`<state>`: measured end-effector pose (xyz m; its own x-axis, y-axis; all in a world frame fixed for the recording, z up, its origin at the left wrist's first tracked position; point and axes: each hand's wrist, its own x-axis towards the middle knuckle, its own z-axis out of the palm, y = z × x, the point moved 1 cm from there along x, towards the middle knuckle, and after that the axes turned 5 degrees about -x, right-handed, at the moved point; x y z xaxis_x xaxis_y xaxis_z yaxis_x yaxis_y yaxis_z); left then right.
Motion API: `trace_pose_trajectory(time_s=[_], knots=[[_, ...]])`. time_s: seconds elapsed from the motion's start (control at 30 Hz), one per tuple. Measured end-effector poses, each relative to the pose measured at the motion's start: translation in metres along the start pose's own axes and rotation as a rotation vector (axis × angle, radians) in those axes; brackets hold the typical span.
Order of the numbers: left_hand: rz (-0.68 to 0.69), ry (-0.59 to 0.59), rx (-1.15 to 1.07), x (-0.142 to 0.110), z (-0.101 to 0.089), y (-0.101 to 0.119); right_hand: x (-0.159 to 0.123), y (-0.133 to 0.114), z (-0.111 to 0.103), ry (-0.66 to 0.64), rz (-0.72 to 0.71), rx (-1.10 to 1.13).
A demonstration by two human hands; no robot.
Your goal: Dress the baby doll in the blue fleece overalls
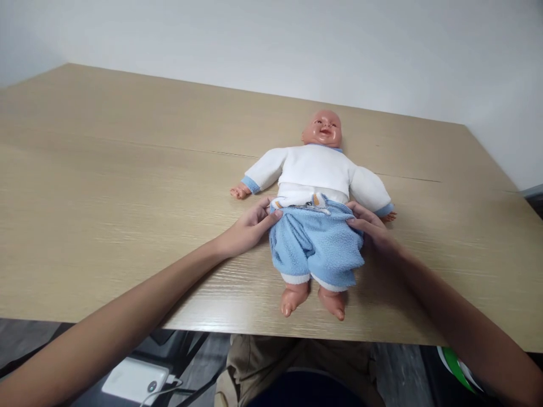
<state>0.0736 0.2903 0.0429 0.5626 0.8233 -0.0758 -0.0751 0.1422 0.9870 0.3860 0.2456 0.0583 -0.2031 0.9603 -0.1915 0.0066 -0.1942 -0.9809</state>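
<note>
A baby doll (324, 131) lies on its back on the table, its head away from me and its bare feet toward the near edge. It wears a white long-sleeved top (316, 167) with blue cuffs. Light blue fleece shorts (335, 240) with white hems cover its hips and legs, the waistband bunched and partly folded at the front. My left hand (257, 222) pinches the waistband at the left side, thumb on top. At the right side, my right hand (368, 223) grips the same waistband between thumb and fingers. Some fingertips are hidden behind the cloth.
The wooden table (127, 203) has a seam across it and meets a white wall (271, 45) behind. Below the near edge, a white power bank (134, 380) with a cable sits at the left. A green and white round object (458, 367) shows at the lower right.
</note>
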Motion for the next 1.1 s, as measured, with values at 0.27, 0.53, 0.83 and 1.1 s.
trace_pose_trajectory(time_s=[0.27,0.53,0.83,1.1], knots=[[0.012,0.042,-0.254,0.003,-0.002,-0.011,0.002,0.001,0.001,-0.058,-0.035,0.091],[0.051,0.044,-0.243,0.005,-0.004,-0.003,0.003,0.002,-0.002,-0.069,-0.035,0.066],[0.165,-0.004,0.094,0.0,-0.01,0.001,0.006,0.007,-0.003,-0.087,-0.069,0.042],[0.193,0.093,-0.144,0.009,-0.003,-0.007,0.005,0.008,-0.006,-0.134,-0.14,-0.124]])
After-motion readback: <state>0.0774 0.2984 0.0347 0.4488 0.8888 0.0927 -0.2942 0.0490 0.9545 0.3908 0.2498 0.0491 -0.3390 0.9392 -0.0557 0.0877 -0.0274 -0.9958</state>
